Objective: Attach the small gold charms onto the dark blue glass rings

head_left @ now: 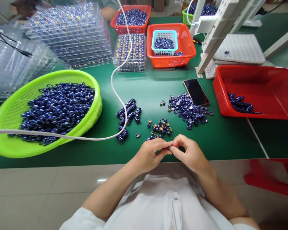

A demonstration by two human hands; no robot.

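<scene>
Both hands work just inside the near edge of the green desk (156, 83), the forearms crossing that edge. The left hand (148, 154) and right hand (190, 154) meet at the fingertips, each grip closed on a small dark piece (170, 147), which the fingers mostly hide. Just beyond the left fingertips lies a little heap of dark and gold-coloured parts (162, 126), leaving the hands scant room forward on that side.

Farther out and to the right, a spread of dark caps (190, 111) reaches up to a phone (196, 92), touching its lower side. Left of the hands sit bunches of dark bead strips (128, 111), with a single loose cap (138, 135) near them. A white cord (112, 80) loops past these strips and passes in front of the big green basket (99, 107), cutting across the left side.

The widest open stretch runs from the right hand to the red tray (266, 91), where a pale seam (258, 139) reaches the near edge. Another band of bare surface lies between the caps and the orange basket (171, 60) behind. Between the green basket and the strips the gap is narrower.
</scene>
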